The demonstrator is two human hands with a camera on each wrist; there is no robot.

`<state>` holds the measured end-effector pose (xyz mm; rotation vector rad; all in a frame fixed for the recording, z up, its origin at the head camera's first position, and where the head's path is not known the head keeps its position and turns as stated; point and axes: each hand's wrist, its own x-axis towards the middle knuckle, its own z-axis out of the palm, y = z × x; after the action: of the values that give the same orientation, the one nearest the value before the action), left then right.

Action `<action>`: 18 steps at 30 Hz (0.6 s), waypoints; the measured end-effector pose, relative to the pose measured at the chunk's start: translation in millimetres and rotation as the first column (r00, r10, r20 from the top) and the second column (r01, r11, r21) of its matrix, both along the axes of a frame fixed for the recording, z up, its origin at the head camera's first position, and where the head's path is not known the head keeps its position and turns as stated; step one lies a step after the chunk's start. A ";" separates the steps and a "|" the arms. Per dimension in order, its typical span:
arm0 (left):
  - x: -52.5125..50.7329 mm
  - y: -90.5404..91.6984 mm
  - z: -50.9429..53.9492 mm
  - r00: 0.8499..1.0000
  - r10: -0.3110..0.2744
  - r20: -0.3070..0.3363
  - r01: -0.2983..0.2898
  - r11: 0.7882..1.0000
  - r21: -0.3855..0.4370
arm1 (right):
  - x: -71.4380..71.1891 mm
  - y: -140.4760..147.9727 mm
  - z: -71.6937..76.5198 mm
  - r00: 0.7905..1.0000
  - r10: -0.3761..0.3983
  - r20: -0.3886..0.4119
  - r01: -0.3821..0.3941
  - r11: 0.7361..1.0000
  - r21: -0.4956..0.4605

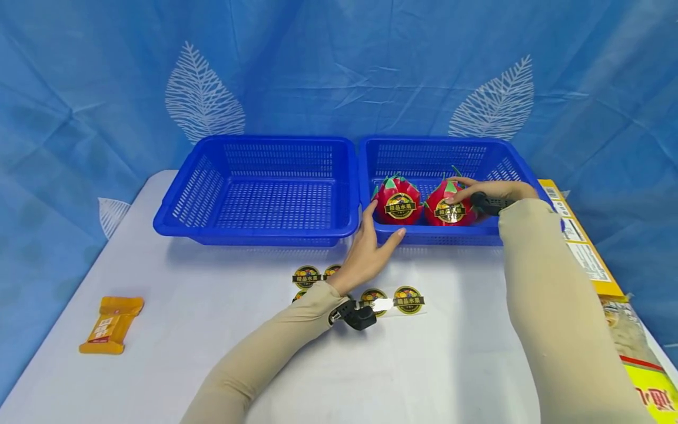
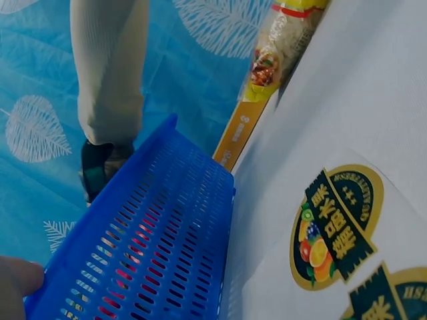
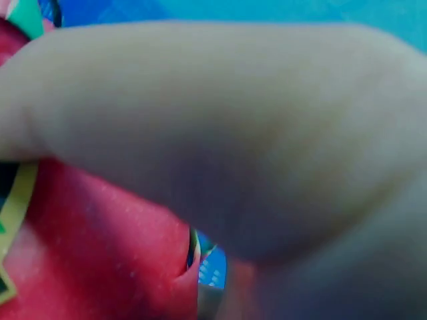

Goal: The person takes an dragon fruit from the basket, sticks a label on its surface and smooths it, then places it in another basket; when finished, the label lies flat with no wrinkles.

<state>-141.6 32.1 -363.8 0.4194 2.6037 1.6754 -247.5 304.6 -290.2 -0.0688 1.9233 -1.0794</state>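
Observation:
Two red dragon fruits stand in the right blue basket [image 1: 439, 235], each bearing a black-and-gold round label. My right hand [image 1: 479, 191] grips the right dragon fruit [image 1: 450, 215], thumb near its label and fingers over its top and far side. Close up, the right wrist view shows part of that hand [image 3: 220, 133] against the red skin. Beside it is the left dragon fruit [image 1: 398, 203], untouched. My left hand [image 1: 368, 250] touches the basket's front left corner with thumb and fingers spread; its thumb [image 2: 20, 277] meets the rim in the left wrist view.
Another blue basket [image 1: 254, 240] stands at left. Sheets of round fruit labels [image 1: 408, 300] lie near my left wrist. An orange packet [image 1: 111, 325] is at far left. A yellow box [image 1: 588, 259] and a food bag [image 1: 635, 347] line the right edge.

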 end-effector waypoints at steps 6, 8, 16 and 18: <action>-0.4 0.5 1.4 1.000 0.005 0.009 -0.005 1.000 -0.005 | -2.9 -1.9 -4.3 0.995 0.073 -0.067 -0.069 0.996 0.051; -0.3 0.4 1.8 1.000 0.011 0.014 -0.010 1.000 -0.005 | -4.0 -2.9 -5.1 0.989 0.096 -0.115 -0.085 0.992 0.091; 1.1 1.0 2.3 1.000 0.012 0.024 -0.012 1.000 0.001 | -6.1 -0.1 -11.8 0.942 0.161 -0.293 -0.096 0.970 0.225; 1.2 1.3 2.3 1.000 0.009 0.021 -0.009 1.000 0.002 | -5.8 1.5 -13.1 0.939 0.160 -0.304 -0.094 0.970 0.222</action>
<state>-140.4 33.3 -361.5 0.3883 2.5933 1.6760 -253.4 306.1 -303.3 -0.2648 2.2782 -0.8143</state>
